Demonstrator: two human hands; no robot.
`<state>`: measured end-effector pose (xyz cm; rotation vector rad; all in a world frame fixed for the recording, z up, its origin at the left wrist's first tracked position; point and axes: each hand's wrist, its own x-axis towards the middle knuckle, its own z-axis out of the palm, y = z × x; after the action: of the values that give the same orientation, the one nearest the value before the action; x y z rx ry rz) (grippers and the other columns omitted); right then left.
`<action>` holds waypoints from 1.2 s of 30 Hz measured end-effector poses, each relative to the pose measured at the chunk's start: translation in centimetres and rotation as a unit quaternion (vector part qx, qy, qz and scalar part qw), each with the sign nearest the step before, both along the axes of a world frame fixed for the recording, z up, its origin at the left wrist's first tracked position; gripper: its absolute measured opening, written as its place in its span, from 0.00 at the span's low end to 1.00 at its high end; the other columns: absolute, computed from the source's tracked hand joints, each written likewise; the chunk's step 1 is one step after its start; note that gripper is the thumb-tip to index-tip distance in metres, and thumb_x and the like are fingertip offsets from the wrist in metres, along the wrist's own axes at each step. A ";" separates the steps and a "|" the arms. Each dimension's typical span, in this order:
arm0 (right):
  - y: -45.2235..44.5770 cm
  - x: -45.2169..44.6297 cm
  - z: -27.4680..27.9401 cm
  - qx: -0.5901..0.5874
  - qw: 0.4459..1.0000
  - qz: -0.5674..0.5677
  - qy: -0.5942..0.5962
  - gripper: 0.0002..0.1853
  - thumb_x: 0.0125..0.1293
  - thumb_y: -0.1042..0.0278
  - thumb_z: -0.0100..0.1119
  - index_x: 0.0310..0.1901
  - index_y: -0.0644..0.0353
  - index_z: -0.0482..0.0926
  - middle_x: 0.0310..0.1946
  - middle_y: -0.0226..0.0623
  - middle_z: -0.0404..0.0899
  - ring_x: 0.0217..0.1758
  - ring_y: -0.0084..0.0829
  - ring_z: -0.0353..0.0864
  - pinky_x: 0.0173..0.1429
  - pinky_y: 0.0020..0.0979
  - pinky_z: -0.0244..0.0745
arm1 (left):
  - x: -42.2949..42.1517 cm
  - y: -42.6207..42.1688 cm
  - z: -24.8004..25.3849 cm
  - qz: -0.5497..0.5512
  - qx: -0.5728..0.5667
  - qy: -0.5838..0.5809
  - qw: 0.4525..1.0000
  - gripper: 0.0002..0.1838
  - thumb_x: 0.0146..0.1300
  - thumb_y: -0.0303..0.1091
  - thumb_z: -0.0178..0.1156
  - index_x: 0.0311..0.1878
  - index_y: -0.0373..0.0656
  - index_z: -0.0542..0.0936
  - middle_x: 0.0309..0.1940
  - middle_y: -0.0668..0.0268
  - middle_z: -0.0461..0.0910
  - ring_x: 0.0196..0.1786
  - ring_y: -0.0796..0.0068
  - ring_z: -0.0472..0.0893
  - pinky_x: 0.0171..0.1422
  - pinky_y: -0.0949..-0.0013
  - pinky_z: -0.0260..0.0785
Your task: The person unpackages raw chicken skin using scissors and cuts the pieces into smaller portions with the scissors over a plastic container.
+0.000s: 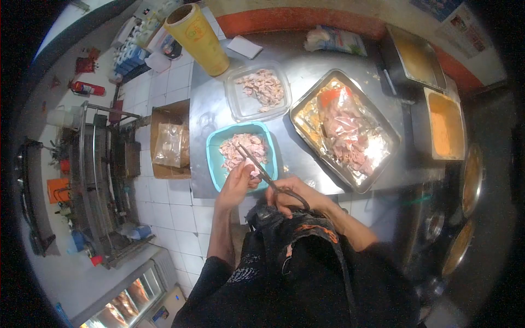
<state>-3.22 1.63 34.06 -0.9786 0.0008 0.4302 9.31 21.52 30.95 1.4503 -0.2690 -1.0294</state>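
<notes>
My right hand (298, 194) is wrapped round the handles of a pair of scissors (266, 177), whose blades look parted and point up and left over a turquoise basin (212, 145). A small pale pink piece of meat (255, 173) is pinched in the fingers of my left hand (235, 186), close to the blades. Both hands are at the basin's near edge. Cut meat pieces (256, 146) lie inside the basin, partly hidden behind the scissors and my left hand.
Behind the basin, a clear plastic container (234, 98) holds more cut meat. To the right, a metal tray (306, 139) carries a plastic bag of meat (342, 123). A yellow roll (203, 46), metal pans (429, 126) and a cardboard box (169, 172) stand around the steel table (205, 175).
</notes>
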 end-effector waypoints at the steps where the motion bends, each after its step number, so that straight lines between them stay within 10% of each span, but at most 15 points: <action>1: 0.2 0.0 -0.5 0.027 1.000 -0.013 0.003 0.12 0.75 0.66 0.54 0.41 0.68 0.78 0.17 0.30 0.73 0.18 0.20 0.74 0.23 0.23 0.69 | -0.3 -0.1 0.2 -0.009 0.006 -0.016 1.000 0.21 0.84 0.48 0.45 0.58 0.37 0.71 0.38 0.70 0.73 0.37 0.84 0.74 0.42 0.78 0.69; 9: -1.0 1.0 0.1 -0.074 0.997 -0.030 -0.013 0.27 0.78 0.42 0.53 0.43 0.66 0.76 0.15 0.30 0.71 0.15 0.21 0.73 0.21 0.23 0.68 | -1.5 -0.7 -0.8 -0.139 0.048 -0.143 0.979 0.13 0.81 0.37 0.50 0.51 0.35 0.77 0.40 0.65 0.79 0.46 0.75 0.81 0.54 0.69 0.76; 15: -2.6 0.7 -0.2 -0.007 0.990 -0.141 0.009 0.25 0.81 0.42 0.46 0.44 0.60 0.76 0.14 0.30 0.71 0.15 0.23 0.72 0.23 0.25 0.68 | 0.6 -0.8 -1.2 -0.005 0.120 -0.207 0.971 0.32 0.75 0.42 0.59 0.75 0.34 0.66 0.56 0.48 0.84 0.60 0.60 0.84 0.59 0.62 0.75; 18: -3.2 0.5 -1.3 -0.054 0.989 -0.136 0.002 0.26 0.81 0.40 0.45 0.44 0.60 0.76 0.15 0.31 0.72 0.16 0.23 0.73 0.24 0.25 0.68 | 2.4 0.3 -2.9 -0.122 0.313 -0.401 0.852 0.27 0.75 0.38 0.61 0.72 0.39 0.68 0.46 0.55 0.85 0.43 0.71 0.84 0.48 0.69 0.76; 24: -3.5 -0.7 -2.1 -0.037 0.995 -0.091 -0.024 0.25 0.82 0.44 0.46 0.46 0.63 0.77 0.21 0.34 0.77 0.26 0.24 0.77 0.34 0.28 0.73 | 3.5 -0.1 0.7 0.013 0.205 -0.239 0.949 0.27 0.72 0.40 0.65 0.65 0.32 0.73 0.45 0.47 0.86 0.41 0.62 0.87 0.47 0.66 0.76; 30: -2.6 -0.6 -2.4 -0.191 0.980 0.058 0.001 0.23 0.83 0.49 0.44 0.51 0.66 0.76 0.24 0.33 0.78 0.30 0.24 0.78 0.39 0.27 0.73 | 3.8 -1.1 2.1 0.113 0.097 -0.120 0.982 0.13 0.77 0.37 0.60 0.52 0.35 0.81 0.34 0.71 0.79 0.27 0.89 0.68 0.31 0.80 0.61; 36: -0.9 -0.6 -3.1 -0.137 0.988 0.063 -0.039 0.22 0.84 0.51 0.43 0.52 0.65 0.76 0.26 0.32 0.78 0.31 0.24 0.78 0.40 0.28 0.73 | 3.5 -2.4 4.3 0.078 -0.024 -0.107 0.991 0.20 0.78 0.34 0.57 0.68 0.39 0.72 0.31 0.73 0.73 0.27 0.90 0.65 0.30 0.82 0.56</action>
<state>-3.86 0.71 30.97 -1.2707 -0.0754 0.5170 12.80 19.16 35.23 1.5153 -0.3274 -0.7382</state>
